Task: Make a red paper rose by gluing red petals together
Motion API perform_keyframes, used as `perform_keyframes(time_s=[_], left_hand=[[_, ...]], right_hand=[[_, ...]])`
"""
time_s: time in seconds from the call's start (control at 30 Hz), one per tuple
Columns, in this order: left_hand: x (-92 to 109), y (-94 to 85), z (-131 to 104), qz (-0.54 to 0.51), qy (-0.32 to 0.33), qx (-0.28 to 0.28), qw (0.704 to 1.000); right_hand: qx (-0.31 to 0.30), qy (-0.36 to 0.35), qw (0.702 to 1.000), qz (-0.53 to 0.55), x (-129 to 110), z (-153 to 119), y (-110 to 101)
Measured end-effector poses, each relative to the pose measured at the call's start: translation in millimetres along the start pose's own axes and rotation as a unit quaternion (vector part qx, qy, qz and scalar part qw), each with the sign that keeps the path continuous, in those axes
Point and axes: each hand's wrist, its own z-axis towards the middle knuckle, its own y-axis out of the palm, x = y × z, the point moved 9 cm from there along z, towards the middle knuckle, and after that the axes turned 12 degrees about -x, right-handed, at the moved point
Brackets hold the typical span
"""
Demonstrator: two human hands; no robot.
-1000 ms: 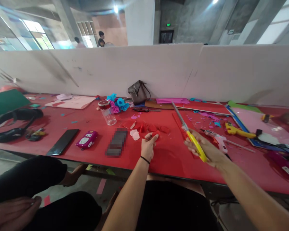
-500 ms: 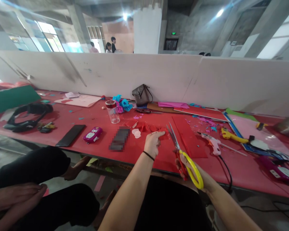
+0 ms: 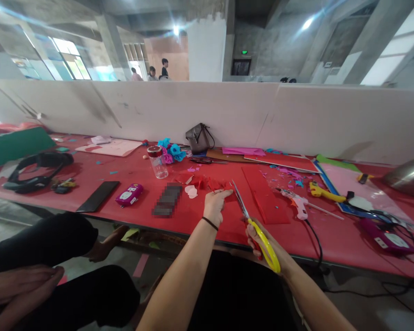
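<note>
My right hand [image 3: 257, 236] grips a pair of scissors [image 3: 269, 252] with yellow and red handles. Their long metal blades point away from me toward my left hand, the tips only slightly apart. My left hand [image 3: 214, 207] is closed with the index finger reaching toward the blades. A small piece of red paper [image 3: 230, 196] seems pinched at its fingertips, hard to make out against the red tabletop. Just beyond that hand lie crumpled red scraps [image 3: 210, 183], with pale pink paper petals [image 3: 191, 191] to the left. Right of the blades rests a folded red sheet [image 3: 265, 197].
A pink glue gun [image 3: 299, 204] with a cord lies at right, near a yellow tool [image 3: 326, 192] and a purple device [image 3: 388, 236]. Leftward are a blurred dark phone [image 3: 168, 200], another purple device [image 3: 129, 194] and a clear jar [image 3: 158, 164]. A seated person's hands [image 3: 20, 285] show at lower left.
The scissor blades look closer together and nearer my left fingertips. My right hand has shifted slightly left, while the whole view has also shifted a little.
</note>
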Motion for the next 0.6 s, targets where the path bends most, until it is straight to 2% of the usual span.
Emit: perform_keyframes(time_s=[0.3,0.6], left_hand=[[1,-0.3,1,0.014,-0.005,-0.006,1.000],[2,-1.9,2,0.021,-0.017,-0.037,0.999]], right_hand=[[0.037,-0.011,0.998,-0.041,-20,-8,7],[0.043,-0.001,0.996,-0.080,-24,-14,3]])
